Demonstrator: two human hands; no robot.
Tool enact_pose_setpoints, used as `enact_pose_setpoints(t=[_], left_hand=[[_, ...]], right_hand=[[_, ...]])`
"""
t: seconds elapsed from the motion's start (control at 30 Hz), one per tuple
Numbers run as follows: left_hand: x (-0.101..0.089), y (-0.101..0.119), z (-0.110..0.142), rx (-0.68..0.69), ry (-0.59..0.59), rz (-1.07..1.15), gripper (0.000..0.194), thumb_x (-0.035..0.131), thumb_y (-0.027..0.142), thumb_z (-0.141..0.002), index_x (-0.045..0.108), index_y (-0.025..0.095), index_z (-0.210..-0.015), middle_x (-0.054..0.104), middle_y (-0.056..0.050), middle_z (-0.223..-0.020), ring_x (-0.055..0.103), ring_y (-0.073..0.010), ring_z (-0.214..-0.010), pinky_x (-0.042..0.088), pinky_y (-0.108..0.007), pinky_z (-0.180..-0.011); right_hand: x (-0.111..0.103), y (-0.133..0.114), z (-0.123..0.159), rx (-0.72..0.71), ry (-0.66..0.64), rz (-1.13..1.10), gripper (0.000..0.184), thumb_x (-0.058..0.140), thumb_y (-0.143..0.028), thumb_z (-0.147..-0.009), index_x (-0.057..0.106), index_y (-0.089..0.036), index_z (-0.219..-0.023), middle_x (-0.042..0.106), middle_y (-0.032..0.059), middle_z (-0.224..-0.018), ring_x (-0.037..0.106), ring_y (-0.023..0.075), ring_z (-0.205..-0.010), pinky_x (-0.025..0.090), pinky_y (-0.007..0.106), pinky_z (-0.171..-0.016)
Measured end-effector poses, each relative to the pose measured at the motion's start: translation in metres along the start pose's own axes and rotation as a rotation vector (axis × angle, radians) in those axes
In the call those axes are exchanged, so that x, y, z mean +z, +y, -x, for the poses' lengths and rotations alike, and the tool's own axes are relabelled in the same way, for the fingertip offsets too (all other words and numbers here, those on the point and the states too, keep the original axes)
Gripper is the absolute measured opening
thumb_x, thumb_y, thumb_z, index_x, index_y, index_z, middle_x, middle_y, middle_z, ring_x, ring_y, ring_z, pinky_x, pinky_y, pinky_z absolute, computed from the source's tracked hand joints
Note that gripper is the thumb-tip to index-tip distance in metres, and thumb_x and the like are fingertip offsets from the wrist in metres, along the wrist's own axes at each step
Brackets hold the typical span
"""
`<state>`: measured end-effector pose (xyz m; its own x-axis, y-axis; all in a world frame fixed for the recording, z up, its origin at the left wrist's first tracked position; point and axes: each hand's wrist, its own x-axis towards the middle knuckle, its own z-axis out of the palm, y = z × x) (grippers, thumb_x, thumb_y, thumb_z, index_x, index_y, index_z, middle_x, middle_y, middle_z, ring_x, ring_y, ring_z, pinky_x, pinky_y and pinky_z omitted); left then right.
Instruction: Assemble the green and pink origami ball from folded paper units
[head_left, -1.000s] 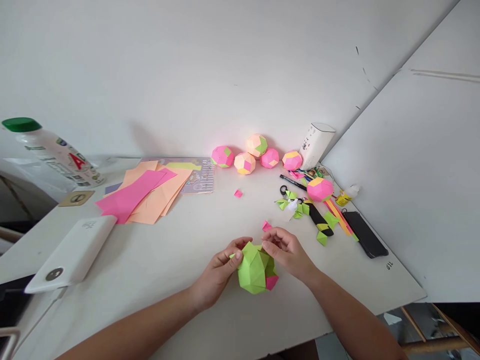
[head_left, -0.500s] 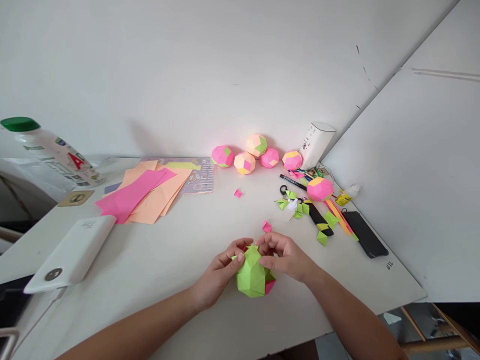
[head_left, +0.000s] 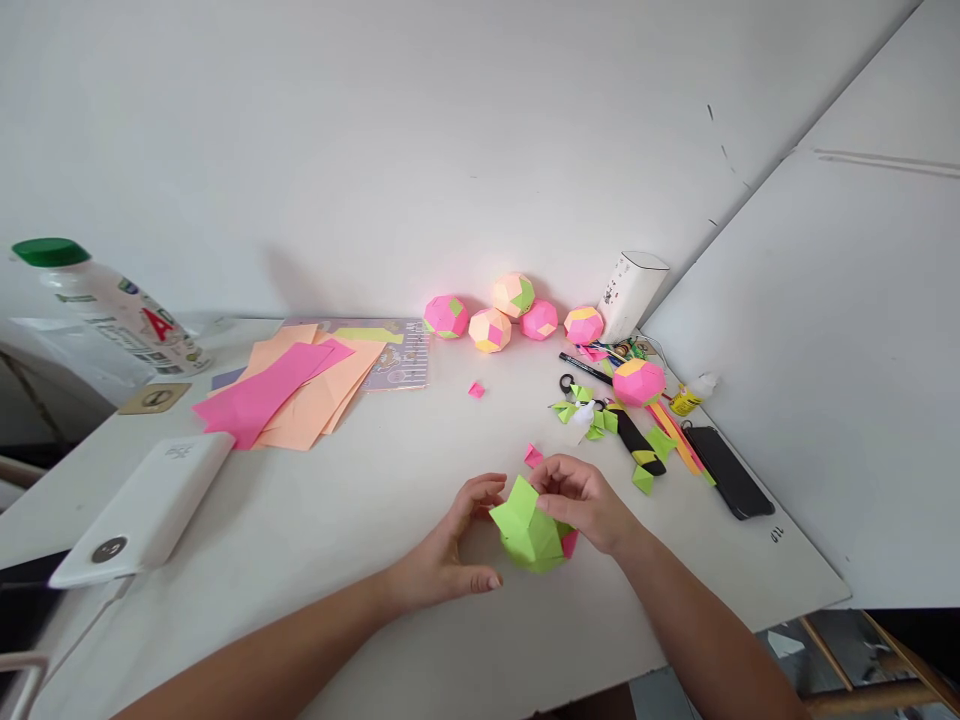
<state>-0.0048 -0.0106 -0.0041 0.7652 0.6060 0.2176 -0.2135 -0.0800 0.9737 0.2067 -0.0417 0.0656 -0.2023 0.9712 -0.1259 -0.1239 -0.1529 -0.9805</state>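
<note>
Green folded-paper ball (head_left: 534,535), partly built, sits on the white counter (head_left: 337,520) between both hands.

Right hand (head_left: 581,505) pinches its upper flap, fingers closed on the paper from the right side; a pink panel shows low on that side. Left hand (head_left: 450,550) rests open just left of the ball, fingertips near it, gripping nothing. The loose flap points up and to the left, toward the left hand. A small pink folded piece (head_left: 533,456) lies just behind; finished pink-and-orange paper balls (head_left: 489,328) line the wall, well apart.

matt green folded paper ball (head_left: 531,530) on a smooth white table (head_left: 337,520).
</note>
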Motion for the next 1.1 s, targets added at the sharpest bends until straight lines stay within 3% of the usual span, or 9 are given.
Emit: enact_pose_setpoints(t=[0.13, 0.23, 0.33, 0.5, 0.6, 0.73, 0.93, 1.1], left_hand=[[0.000, 0.002, -0.001, 0.047, -0.029, 0.009, 0.066, 0.068, 0.046, -0.076, 0.039, 0.031, -0.133, 0.031, -0.011, -0.135, 0.032, -0.0332, -0.126, 0.030, -0.049, -0.104], [0.002, 0.004, -0.001, 0.026, -0.019, 0.089, 0.057, 0.062, 0.045, -0.081, 0.041, 0.032, -0.132, 0.025, -0.011, -0.140, 0.031, -0.0325, -0.127, 0.032, -0.048, -0.103], [0.001, 0.004, -0.001, -0.040, -0.060, 0.209, 0.069, 0.066, 0.044, -0.079, 0.032, 0.033, -0.138, 0.017, -0.010, -0.148, 0.029, -0.0334, -0.130, 0.029, -0.051, -0.105], [0.002, 0.008, -0.003, -0.074, -0.180, 0.371, 0.083, 0.074, 0.043, -0.072, 0.027, 0.032, -0.140, 0.035, -0.012, -0.138, 0.030, -0.0329, -0.130, 0.028, -0.051, -0.104], [0.005, 0.009, -0.003, -0.073, -0.145, 0.344, 0.067, 0.073, 0.039, -0.074, 0.038, 0.030, -0.130, 0.040, -0.010, -0.127, 0.038, -0.0287, -0.120, 0.033, -0.046, -0.098], [0.008, 0.008, -0.001, -0.033, -0.068, 0.299, 0.039, 0.070, 0.037, -0.076, 0.047, 0.027, -0.107, 0.035, -0.007, -0.121, 0.040, -0.0248, -0.111, 0.039, -0.041, -0.090], [0.008, 0.011, -0.001, 0.023, -0.074, 0.122, 0.014, 0.062, 0.030, -0.083, 0.057, 0.021, -0.093, 0.032, -0.010, -0.123, 0.036, -0.0287, -0.119, 0.035, -0.044, -0.098], [0.009, 0.015, -0.001, -0.014, -0.039, 0.217, 0.008, 0.059, 0.025, -0.086, 0.058, 0.019, -0.080, 0.031, -0.008, -0.127, 0.044, -0.0263, -0.114, 0.043, -0.040, -0.089]], right_hand=[[-0.005, 0.007, -0.003, 0.043, -0.014, -0.152, 0.015, 0.072, -0.023, -0.068, 0.063, -0.019, -0.079, 0.052, -0.0022, -0.070, 0.046, 0.0109, -0.062, 0.035, 0.024, -0.056], [-0.007, 0.011, -0.005, 0.079, -0.081, -0.285, 0.015, 0.071, -0.020, -0.066, 0.064, -0.018, -0.080, 0.054, -0.0018, -0.071, 0.047, 0.0105, -0.060, 0.035, 0.023, -0.055], [-0.005, 0.013, -0.006, 0.087, -0.142, -0.394, 0.016, 0.069, -0.016, -0.064, 0.065, -0.018, -0.079, 0.056, -0.0015, -0.070, 0.050, 0.0114, -0.061, 0.038, 0.023, -0.057], [-0.001, 0.018, -0.010, 0.133, -0.116, -0.439, 0.016, 0.063, -0.011, -0.061, 0.065, -0.017, -0.076, 0.057, -0.0013, -0.069, 0.051, 0.0114, -0.060, 0.040, 0.024, -0.058], [0.000, 0.021, -0.011, 0.155, -0.092, -0.421, 0.016, 0.062, -0.011, -0.061, 0.065, -0.016, -0.075, 0.057, -0.0012, -0.068, 0.051, 0.0115, -0.060, 0.040, 0.023, -0.057], [0.001, 0.021, -0.012, 0.166, -0.052, -0.401, 0.015, 0.062, -0.011, -0.060, 0.065, -0.017, -0.074, 0.057, -0.0012, -0.068, 0.051, 0.0117, -0.061, 0.040, 0.023, -0.058], [-0.005, 0.018, -0.012, 0.140, -0.053, -0.330, 0.015, 0.062, -0.012, -0.062, 0.065, -0.018, -0.075, 0.056, -0.0017, -0.068, 0.050, 0.0114, -0.061, 0.038, 0.023, -0.058], [-0.012, 0.013, -0.011, 0.114, -0.085, -0.228, 0.017, 0.060, -0.013, -0.063, 0.066, -0.017, -0.078, 0.054, -0.0018, -0.067, 0.048, 0.0113, -0.060, 0.035, 0.023, -0.055]])
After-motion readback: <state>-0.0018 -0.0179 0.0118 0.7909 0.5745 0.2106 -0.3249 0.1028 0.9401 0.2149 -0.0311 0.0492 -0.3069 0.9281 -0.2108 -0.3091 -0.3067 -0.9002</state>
